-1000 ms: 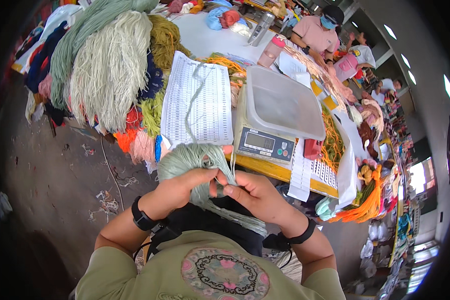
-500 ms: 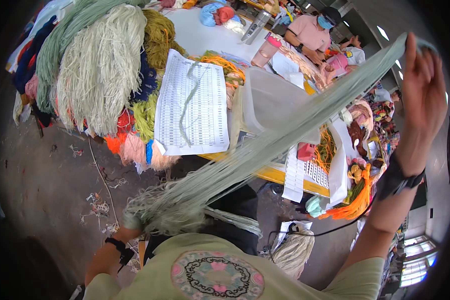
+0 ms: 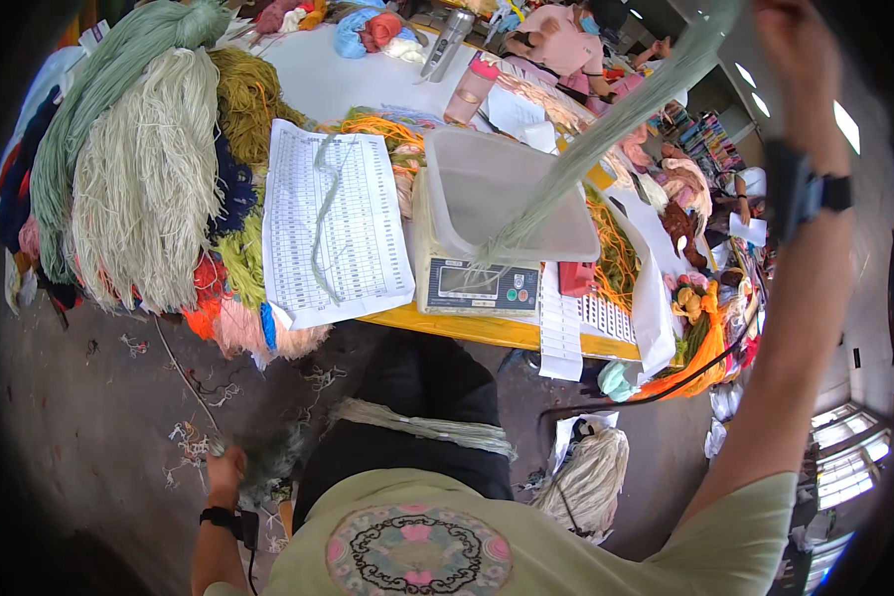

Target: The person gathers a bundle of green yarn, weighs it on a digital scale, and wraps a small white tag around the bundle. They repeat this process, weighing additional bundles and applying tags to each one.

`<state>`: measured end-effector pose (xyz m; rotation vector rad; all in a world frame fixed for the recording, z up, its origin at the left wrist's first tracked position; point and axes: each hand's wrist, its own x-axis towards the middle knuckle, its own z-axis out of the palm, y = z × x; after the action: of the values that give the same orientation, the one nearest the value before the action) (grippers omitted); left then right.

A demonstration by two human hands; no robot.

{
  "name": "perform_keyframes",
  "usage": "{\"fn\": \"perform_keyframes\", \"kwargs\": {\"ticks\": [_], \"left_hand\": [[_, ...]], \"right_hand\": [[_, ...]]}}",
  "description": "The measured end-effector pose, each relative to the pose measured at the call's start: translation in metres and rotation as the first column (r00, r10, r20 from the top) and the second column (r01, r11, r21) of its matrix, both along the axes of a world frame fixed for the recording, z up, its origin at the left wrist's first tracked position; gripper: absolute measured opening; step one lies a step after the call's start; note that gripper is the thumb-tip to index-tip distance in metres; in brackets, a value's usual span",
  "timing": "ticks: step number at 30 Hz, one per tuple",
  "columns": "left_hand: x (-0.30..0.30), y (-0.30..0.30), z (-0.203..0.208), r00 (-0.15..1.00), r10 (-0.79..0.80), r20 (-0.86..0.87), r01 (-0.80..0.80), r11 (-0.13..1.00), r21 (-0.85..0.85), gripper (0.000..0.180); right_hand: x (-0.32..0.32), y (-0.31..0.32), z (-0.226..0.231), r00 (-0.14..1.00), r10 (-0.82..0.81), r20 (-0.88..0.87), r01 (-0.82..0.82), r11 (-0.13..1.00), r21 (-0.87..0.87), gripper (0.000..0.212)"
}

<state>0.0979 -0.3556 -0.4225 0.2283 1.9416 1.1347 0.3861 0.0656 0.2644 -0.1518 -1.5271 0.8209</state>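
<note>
**Pale green yarn bundle drawn up over the scale**

The pale green yarn bundle (image 3: 606, 129) runs as a long slanting strand from the raised right hand (image 3: 790, 40) near the top right down to the plastic tray (image 3: 487, 194) of the weighing scale (image 3: 477, 283), where its loose end hangs over the tray's front wall. We note the right hand is closed around the upper end of the bundle; a dark wrist strap (image 3: 805, 189) sits on that forearm.

Nearest to us, a second pale yarn hank (image 3: 422, 427) lies across our dark lap. Our left hand (image 3: 226, 465) is low, out by the floor at our left side, beside a blurred tuft of greenish fibre (image 3: 268, 452); we cannot tell whether it is gripping that tuft or merely against it. A cream hank (image 3: 591, 477) lies on the floor to our right.

The scale stands at the near edge of the yellow-edged tabletop (image 3: 487, 333). Just left of it, a printed sheet (image 3: 333, 223) overhangs the same edge, with a thin green strand lying across it. At the left end of the tabletop, heaped skeins (image 3: 144, 169) in cream, green, olive, navy and orange spill over the side.

Farther back, a pink bottle (image 3: 470, 87) stands on the white surface. At the far edge another person in pink (image 3: 556, 40) is seated.
</note>
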Motion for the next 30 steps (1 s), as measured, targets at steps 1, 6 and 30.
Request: {"fn": "perform_keyframes", "kwargs": {"ticks": [1,6,30], "left_hand": [[0.003,0.013,0.019,0.997,0.051,0.055,-0.057,0.991,0.123,0.014],[0.011,0.054,0.119,0.953,0.158,0.259,-0.253,0.883,0.394,0.018],[0.107,0.159,0.33,0.37,-0.691,-0.62,0.638,-0.296,0.711,0.073]], "right_hand": [[0.002,0.006,-0.031,0.987,-0.059,0.151,0.064,0.998,-0.029,0.027],[0.06,0.008,-0.261,0.235,-0.514,0.825,0.196,0.856,0.478,0.011],[0.111,-0.087,-0.356,0.446,-0.64,0.625,0.387,0.768,0.511,0.042]]}}
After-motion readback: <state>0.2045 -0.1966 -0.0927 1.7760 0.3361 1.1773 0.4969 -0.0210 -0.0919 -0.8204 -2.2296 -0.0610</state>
